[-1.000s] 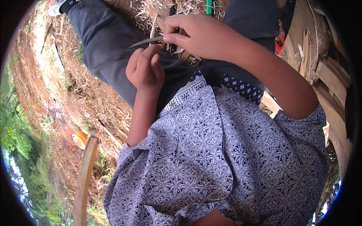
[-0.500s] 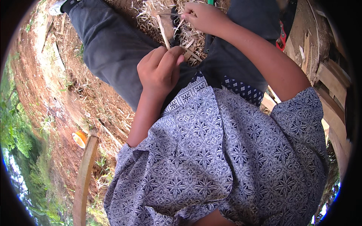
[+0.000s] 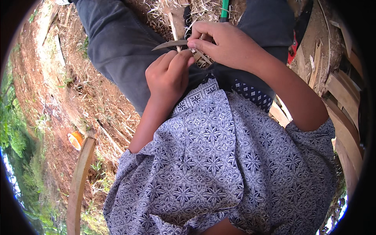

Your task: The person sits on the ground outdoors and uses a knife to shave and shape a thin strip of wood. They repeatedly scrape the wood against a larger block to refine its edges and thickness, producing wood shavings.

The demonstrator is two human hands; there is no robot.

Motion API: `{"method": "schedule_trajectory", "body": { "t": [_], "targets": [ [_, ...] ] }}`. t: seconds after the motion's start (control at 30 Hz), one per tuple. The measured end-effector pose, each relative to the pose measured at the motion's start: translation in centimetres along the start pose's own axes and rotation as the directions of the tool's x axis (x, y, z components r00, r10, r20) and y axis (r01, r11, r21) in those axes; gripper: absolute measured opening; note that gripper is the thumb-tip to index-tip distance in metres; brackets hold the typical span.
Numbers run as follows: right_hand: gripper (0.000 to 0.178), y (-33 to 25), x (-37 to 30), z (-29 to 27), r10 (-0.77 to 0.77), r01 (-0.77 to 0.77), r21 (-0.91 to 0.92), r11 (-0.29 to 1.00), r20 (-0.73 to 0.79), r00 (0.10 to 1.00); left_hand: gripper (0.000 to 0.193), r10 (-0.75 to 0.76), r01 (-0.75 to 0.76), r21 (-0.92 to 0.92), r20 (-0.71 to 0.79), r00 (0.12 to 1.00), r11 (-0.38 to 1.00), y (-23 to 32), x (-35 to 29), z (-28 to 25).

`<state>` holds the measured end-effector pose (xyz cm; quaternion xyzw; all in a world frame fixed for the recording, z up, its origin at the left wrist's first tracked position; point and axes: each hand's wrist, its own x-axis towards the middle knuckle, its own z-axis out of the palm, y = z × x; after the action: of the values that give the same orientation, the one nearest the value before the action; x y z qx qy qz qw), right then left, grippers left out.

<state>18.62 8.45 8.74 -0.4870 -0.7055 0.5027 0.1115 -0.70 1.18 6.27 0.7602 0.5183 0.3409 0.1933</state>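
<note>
My left hand is closed around a thin pale wooden stick, which sticks out of the fist away from me. In my right hand is a knife, pinched near its base; its pointed grey blade lies crosswise over the stick, just beyond my left fist. The knife's handle is hidden by my right hand. Both hands are close together between my spread legs in dark trousers.
Curled wood shavings cover the ground between my legs, beside a green-handled tool. A red tool is by my right leg. Wooden boards lie at the right. On the left are a long plank and an orange container.
My right hand has drawn the knife toward me along the stick, from near its far end to close by my left fist. My left hand keeps its grip, shifting only slightly.
</note>
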Motion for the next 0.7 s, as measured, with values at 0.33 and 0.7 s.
{"method": "schedule_trajectory", "body": {
  "t": [0.33,0.7],
  "targets": [
    [0.026,4.4,4.1,0.4,0.015,-0.025,-0.213,0.977,-0.049,0.999,0.009,0.025,-0.026,0.024,0.035,0.999,0.999,0.7,0.7,-0.1],
    [0.027,9.0,7.6,1.5,0.03,-0.073,-0.334,0.94,-0.133,0.991,0.008,-0.006,0.006,-0.002,0.007,1.0,1.0,0.1,1.0,-0.3]
  ]
}}
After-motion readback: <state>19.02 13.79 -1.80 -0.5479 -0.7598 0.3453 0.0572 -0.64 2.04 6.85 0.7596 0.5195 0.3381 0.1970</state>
